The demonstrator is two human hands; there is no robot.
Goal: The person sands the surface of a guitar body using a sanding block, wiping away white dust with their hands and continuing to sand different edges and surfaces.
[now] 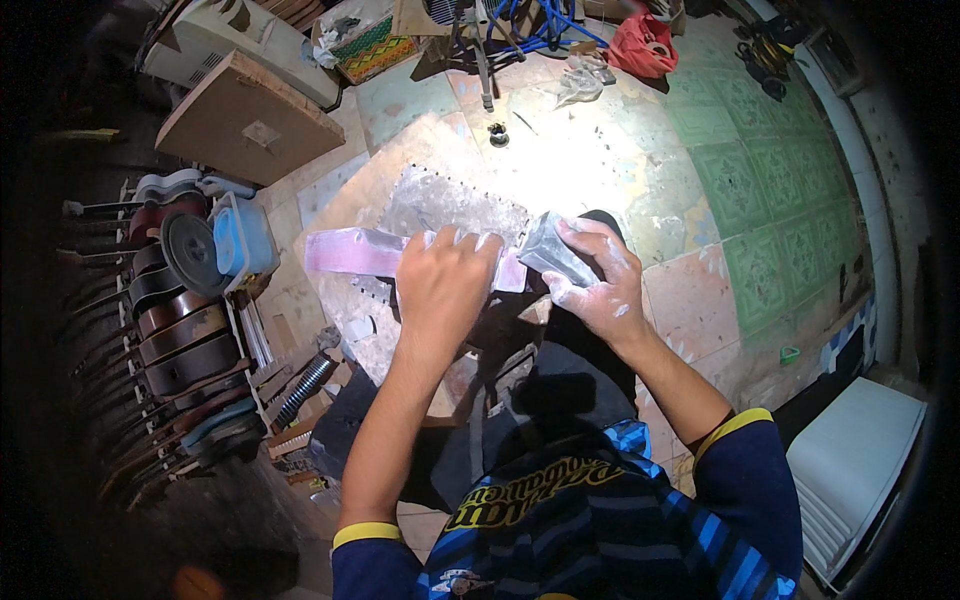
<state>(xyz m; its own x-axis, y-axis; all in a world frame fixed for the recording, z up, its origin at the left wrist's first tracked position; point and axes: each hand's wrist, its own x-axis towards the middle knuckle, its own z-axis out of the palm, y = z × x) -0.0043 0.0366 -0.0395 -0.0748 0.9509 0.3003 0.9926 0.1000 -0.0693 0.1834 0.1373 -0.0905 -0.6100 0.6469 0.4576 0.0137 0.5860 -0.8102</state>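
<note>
My left hand (442, 285) is closed over a long, narrow piece with a dusty pinkish-purple face (352, 252). One end of it sticks out to the left, and a short length shows to the right of my fingers. In my right hand (608, 285) is a grey block that looks like a sanding block (556, 252), gripped between thumb and fingers. It is tilted at the right end of the pinkish piece; whether the two touch, I cannot tell. White dust coats the fingers of both hands. Beneath lies a worn grey sheet (440, 203) with a notched edge.
Guitar-like instruments (185, 345) stand in a row on the left, near a blue plastic container (240, 240). A brown board (245, 120) leans at upper left. Farther off are a red bag (643, 47) and blue hoses (545, 30). A white plastic seat (858, 470) stands at right.
</note>
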